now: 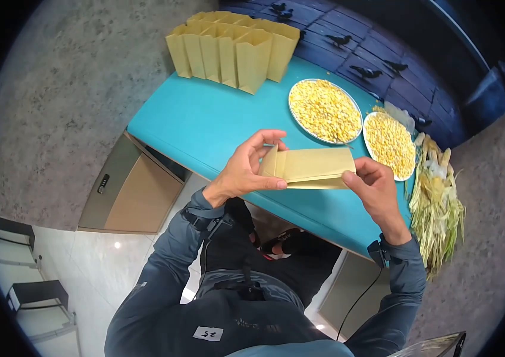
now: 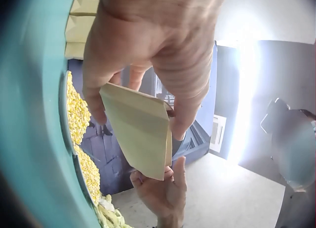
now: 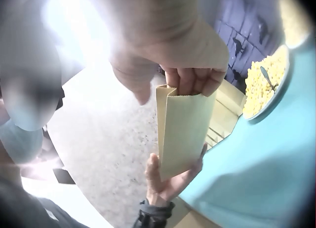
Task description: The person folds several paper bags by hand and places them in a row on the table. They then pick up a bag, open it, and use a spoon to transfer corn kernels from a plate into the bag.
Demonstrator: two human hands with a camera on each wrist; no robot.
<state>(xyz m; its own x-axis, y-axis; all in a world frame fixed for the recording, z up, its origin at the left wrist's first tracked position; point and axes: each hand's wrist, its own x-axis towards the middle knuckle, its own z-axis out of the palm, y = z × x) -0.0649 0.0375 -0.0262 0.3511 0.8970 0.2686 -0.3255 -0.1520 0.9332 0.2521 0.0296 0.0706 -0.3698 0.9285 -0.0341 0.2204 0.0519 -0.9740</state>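
A kraft paper bag [image 1: 318, 165], partly folded flat, is held in the air above the front edge of the table. Its folded bottom end lies in my left hand [image 1: 241, 166], gripped between thumb and fingers. At the other end my right hand [image 1: 378, 189] holds the bag's mouth. In the right wrist view, the right hand's fingers [image 3: 190, 80] reach into the mouth of the bag [image 3: 185, 134], whose side is creased inward. The left wrist view shows the left thumb and fingers spread across the end of the bag [image 2: 138, 129].
Several upright paper bags [image 1: 253, 62] stand at the table's far left. Two plates of corn kernels, a larger one [image 1: 325, 111] and a smaller one [image 1: 389, 146], sit behind the hands; a spoon [image 3: 267, 77] rests in one. Corn husks [image 1: 436, 214] hang over the right edge of the turquoise table [image 1: 205, 125].
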